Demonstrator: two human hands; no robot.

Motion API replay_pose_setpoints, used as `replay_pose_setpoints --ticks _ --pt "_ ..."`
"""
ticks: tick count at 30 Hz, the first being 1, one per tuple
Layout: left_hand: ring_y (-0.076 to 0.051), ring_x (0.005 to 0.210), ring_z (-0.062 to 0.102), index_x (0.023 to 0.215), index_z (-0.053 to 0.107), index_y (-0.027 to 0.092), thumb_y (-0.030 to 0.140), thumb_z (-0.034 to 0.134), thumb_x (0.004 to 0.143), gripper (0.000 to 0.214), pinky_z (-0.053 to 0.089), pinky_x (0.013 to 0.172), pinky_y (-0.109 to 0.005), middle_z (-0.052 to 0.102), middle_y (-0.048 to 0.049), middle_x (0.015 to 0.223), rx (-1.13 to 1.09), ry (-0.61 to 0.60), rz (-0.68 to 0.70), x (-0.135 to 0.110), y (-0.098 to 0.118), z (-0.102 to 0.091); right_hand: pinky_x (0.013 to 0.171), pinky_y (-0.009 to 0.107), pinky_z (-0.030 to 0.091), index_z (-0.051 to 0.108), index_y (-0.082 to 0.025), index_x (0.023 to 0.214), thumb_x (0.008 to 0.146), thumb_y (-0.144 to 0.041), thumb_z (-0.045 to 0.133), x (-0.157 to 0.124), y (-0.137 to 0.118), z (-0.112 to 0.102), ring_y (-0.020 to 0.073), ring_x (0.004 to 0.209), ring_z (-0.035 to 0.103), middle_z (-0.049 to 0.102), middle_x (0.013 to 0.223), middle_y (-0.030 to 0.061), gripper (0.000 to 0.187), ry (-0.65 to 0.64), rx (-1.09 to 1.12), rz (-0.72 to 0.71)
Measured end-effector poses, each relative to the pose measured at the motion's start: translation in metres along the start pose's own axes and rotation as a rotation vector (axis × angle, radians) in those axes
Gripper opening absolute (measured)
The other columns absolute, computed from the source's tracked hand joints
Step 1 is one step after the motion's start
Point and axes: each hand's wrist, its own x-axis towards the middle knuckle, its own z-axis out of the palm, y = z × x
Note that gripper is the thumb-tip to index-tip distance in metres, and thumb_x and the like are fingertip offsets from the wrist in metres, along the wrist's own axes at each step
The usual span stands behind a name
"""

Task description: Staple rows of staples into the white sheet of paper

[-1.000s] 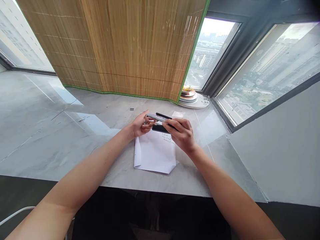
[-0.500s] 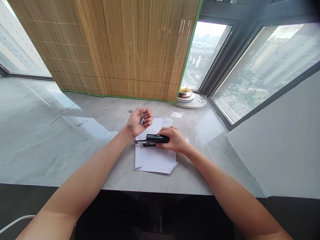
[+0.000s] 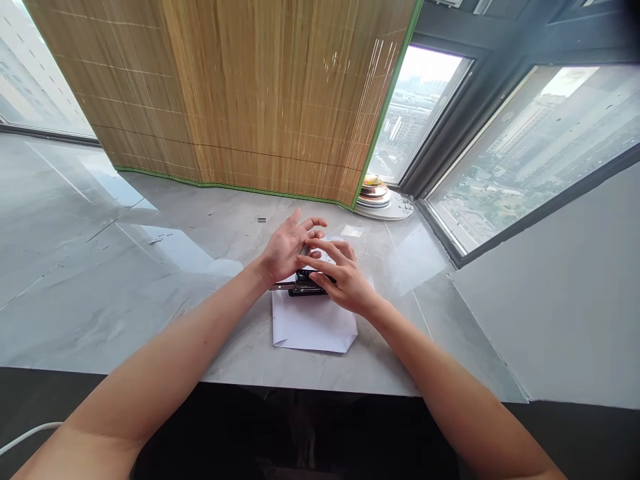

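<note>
My left hand point(image 3: 287, 250) is turned palm up with its fingers loosely curled. A short grey strip of staples point(image 3: 305, 249) rests in it, partly hidden by fingers. Reaching over from the right, my right hand point(image 3: 343, 277) has its fingertips at the strip, its thumb and fingers apart. Below both hands a black stapler point(image 3: 305, 291) lies on its own, its metal part sticking out to the left. Under the stapler is a white sheet of paper point(image 3: 315, 327) with folded front corners.
Another small staple strip point(image 3: 261, 220) lies on the grey marble counter point(image 3: 220, 233). A clear scrap point(image 3: 352, 231) lies behind the paper. Stacked plates point(image 3: 375, 197) stand in the window corner, beside a hanging bamboo blind point(image 3: 260, 100). A white wall panel point(image 3: 565, 300) bounds the right side.
My right hand has let go of the stapler, which now lies on the paper, and has moved up to my left hand. My left hand has shifted slightly right, its fingers less curled.
</note>
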Motion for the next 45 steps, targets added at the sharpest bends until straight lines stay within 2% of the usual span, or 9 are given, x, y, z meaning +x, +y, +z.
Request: replay_pose_setpoints --ticks 12,15,19,22,27,31,37,41,45 --pt "-0.02 0.088 0.064 0.112 0.067 0.024 0.074 0.05 0.097 0.055 0.055 0.077 -0.032 0.065 -0.0071 0.099 0.188 0.05 0.164 0.002 0.0 -0.002 0.114 0.051 0.047 0.068 -0.034 0.143 0.107 -0.04 0.058 0.001 0.008 -0.001 0.029 0.133 0.052 0.051 0.159 0.0066 0.038 0.101 0.198 0.013" --pt "-0.021 0.092 0.062 0.107 0.066 0.026 0.059 0.053 0.1 0.036 0.052 0.082 -0.031 0.062 -0.0053 0.094 0.505 0.293 0.434 0.012 -0.001 -0.032 0.113 0.051 0.047 0.069 -0.034 0.141 0.108 -0.045 0.052 -0.001 0.039 -0.007 0.0267 0.126 0.057 0.052 0.156 0.0067 0.039 0.191 0.243 0.111" --pt "-0.028 0.106 0.059 0.096 0.069 0.022 0.019 0.06 0.09 0.012 0.047 0.103 -0.043 0.061 -0.0105 0.103 1.316 0.668 0.657 0.018 0.014 -0.09 0.115 0.057 0.041 0.074 -0.033 0.133 0.109 -0.057 0.042 -0.018 0.106 -0.02 0.0283 0.124 0.057 0.059 0.146 0.0074 0.046 0.304 0.164 0.373" --pt "-0.035 0.118 0.058 0.105 0.074 0.018 0.01 0.052 0.087 0.029 0.046 0.107 -0.05 0.063 -0.0182 0.122 1.561 0.794 0.566 0.018 0.022 -0.125 0.108 0.063 0.044 0.077 -0.03 0.126 0.105 -0.067 0.043 -0.039 0.15 -0.023 0.0331 0.124 0.056 0.06 0.143 0.0109 0.055 0.234 0.012 0.564" --pt "-0.037 0.115 0.062 0.106 0.079 0.02 0.013 0.056 0.084 0.033 0.049 0.101 -0.049 0.072 -0.0157 0.123 1.671 0.74 0.39 0.02 0.017 -0.147 0.099 0.063 0.05 0.081 -0.029 0.115 0.1 -0.068 0.051 -0.06 0.175 -0.012 0.0332 0.116 0.057 0.063 0.143 0.0134 0.051 0.091 -0.145 0.62" --pt "-0.033 0.099 0.067 0.087 0.078 0.021 0.014 0.058 0.084 0.022 0.05 0.086 -0.042 0.076 -0.0134 0.102 1.674 0.777 0.393 0.019 0.018 -0.144 0.101 0.066 0.047 0.08 -0.031 0.12 0.1 -0.062 0.055 -0.056 0.17 -0.01 0.0356 0.121 0.056 0.063 0.145 0.0139 0.044 0.037 -0.159 0.645" --pt "-0.022 0.084 0.066 0.105 0.077 0.022 0.026 0.063 0.09 0.021 0.054 0.078 -0.034 0.074 -0.0077 0.091 1.223 0.711 0.516 0.024 0.014 -0.122 0.096 0.053 0.054 0.079 -0.022 0.113 0.104 -0.057 0.054 -0.029 0.117 -0.023 0.0309 0.117 0.063 0.071 0.129 0.0151 0.044 0.366 0.09 0.436" --pt "-0.017 0.084 0.065 0.1 0.078 0.018 0.043 0.079 0.081 0.032 0.056 0.069 -0.029 0.073 -0.0078 0.094 0.721 0.619 0.518 0.033 0.005 -0.114 0.103 0.046 0.054 0.071 -0.024 0.133 0.104 -0.056 0.06 -0.014 0.059 -0.018 0.0266 0.118 0.066 0.072 0.126 0.0114 0.045 0.087 0.373 0.038" --pt "-0.017 0.084 0.069 0.109 0.078 0.016 0.04 0.092 0.069 0.049 0.06 0.077 -0.031 0.076 -0.0065 0.096 0.628 0.547 0.493 0.036 0.001 -0.109 0.104 0.041 0.056 0.058 -0.027 0.151 0.092 -0.05 0.08 -0.007 0.031 0.001 0.0259 0.121 0.066 0.071 0.134 0.0106 0.066 -0.116 0.356 -0.107"
